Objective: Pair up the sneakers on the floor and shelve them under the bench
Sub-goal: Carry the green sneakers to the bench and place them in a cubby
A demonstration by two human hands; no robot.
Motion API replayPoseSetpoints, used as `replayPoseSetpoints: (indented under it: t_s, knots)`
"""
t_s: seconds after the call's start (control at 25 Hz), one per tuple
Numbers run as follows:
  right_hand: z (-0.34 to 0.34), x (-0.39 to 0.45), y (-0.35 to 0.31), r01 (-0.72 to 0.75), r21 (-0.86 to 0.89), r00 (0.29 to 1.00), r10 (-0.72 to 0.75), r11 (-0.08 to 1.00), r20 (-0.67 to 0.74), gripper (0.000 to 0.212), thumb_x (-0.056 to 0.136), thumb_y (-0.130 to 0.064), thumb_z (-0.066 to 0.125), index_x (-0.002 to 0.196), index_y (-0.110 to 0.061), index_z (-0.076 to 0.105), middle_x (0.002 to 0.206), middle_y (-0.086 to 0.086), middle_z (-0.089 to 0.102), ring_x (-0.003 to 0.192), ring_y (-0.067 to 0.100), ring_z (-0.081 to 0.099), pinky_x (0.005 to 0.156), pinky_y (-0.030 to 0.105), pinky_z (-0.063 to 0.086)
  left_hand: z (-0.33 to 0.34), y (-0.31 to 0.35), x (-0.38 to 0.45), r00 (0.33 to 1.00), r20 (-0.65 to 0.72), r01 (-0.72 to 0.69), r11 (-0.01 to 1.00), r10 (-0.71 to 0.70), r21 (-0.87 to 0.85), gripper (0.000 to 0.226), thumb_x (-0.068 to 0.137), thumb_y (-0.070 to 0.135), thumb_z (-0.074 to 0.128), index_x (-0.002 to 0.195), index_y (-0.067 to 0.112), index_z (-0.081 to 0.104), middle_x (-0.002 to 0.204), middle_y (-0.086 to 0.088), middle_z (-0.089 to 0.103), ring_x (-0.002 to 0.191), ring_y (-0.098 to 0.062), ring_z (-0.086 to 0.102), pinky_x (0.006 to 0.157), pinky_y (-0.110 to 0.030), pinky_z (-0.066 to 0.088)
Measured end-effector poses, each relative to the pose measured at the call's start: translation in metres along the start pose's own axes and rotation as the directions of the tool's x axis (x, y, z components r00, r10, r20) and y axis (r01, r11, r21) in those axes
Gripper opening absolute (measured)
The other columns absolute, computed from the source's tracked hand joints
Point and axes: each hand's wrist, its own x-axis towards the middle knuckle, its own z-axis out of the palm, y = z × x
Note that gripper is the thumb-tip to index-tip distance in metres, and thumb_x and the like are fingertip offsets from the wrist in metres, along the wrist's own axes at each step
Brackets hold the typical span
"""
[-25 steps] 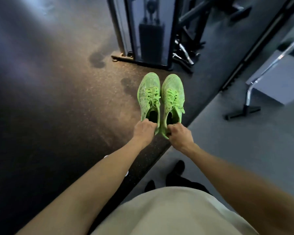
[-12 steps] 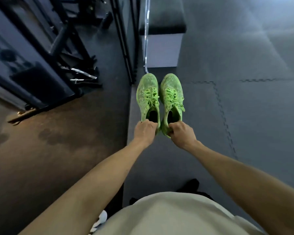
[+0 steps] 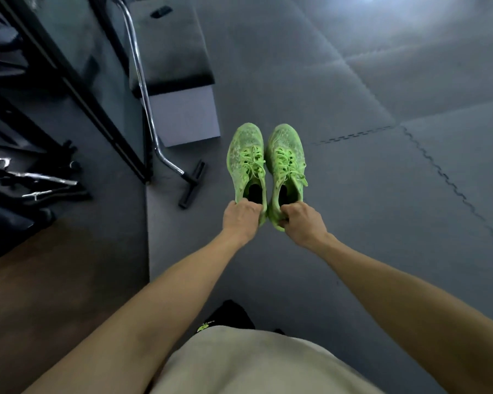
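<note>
You've swung right since a moment ago: the weight rack (image 3: 34, 155) has slid to your left and the bench (image 3: 171, 61) now sits just ahead. Your left hand (image 3: 241, 220) and right hand (image 3: 303, 223) keep their fingers clenched on the heels of the left sneaker (image 3: 246, 163) and right sneaker (image 3: 286, 163), side by side in the air, toes forward (already paired). Shelving likely comes next. Grey interlocking floor mats (image 3: 410, 180) spread to your right; a chrome bar (image 3: 143, 89) leans across the padded surface.
</note>
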Motion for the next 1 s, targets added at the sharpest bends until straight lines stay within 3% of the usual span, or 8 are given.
replayPoseSetpoints:
  t_s: [0.32,0.64,0.88,1.0]
  knots:
    - [-0.056,0.165,0.071,-0.044,-0.002,0.998,0.044,0.999,-0.036,0.008,0.083,-0.006,0.054,0.077,-0.009,0.058,0.085,0.012,0.055,0.081,0.036,0.059,0.063,0.032,0.04,-0.016,0.002,0.193,1.0,-0.024,-0.013,0.999,0.012,-0.031,0.013,0.089,0.011,0.06,0.092,0.023,0.063,0.095,-0.004,0.063,0.093,-0.023,0.059,0.084,-0.03,0.038]
    - [-0.124,0.34,0.11,-0.089,0.057,0.992,0.094,0.994,-0.084,0.019,0.083,-0.009,0.057,0.068,-0.016,0.048,0.078,0.008,0.049,0.073,0.031,0.051,0.063,0.032,0.038,-0.057,-0.027,0.391,0.999,-0.003,-0.049,0.998,0.049,-0.047,0.013,0.09,0.013,0.06,0.091,0.025,0.063,0.096,-0.005,0.062,0.091,-0.024,0.058,0.085,-0.031,0.039]
    - [-0.163,0.478,0.149,-0.057,0.07,0.995,0.062,0.996,-0.079,0.029,0.082,-0.008,0.059,0.062,-0.019,0.041,0.078,0.005,0.048,0.07,0.027,0.045,0.061,0.03,0.034,-0.075,-0.043,0.533,0.999,0.011,-0.03,1.0,0.03,0.009,0.013,0.089,0.01,0.059,0.09,0.023,0.062,0.093,-0.004,0.064,0.092,-0.022,0.058,0.083,-0.031,0.038]
    - [-0.19,0.561,0.173,-0.02,0.062,0.997,0.025,0.998,-0.072,0.025,0.082,-0.007,0.058,0.065,-0.018,0.044,0.077,0.005,0.048,0.068,0.027,0.044,0.061,0.03,0.033,-0.092,-0.051,0.616,1.0,0.022,0.009,1.0,-0.009,0.007,0.014,0.09,0.009,0.059,0.093,0.022,0.063,0.093,-0.003,0.066,0.092,-0.022,0.059,0.082,-0.031,0.039]
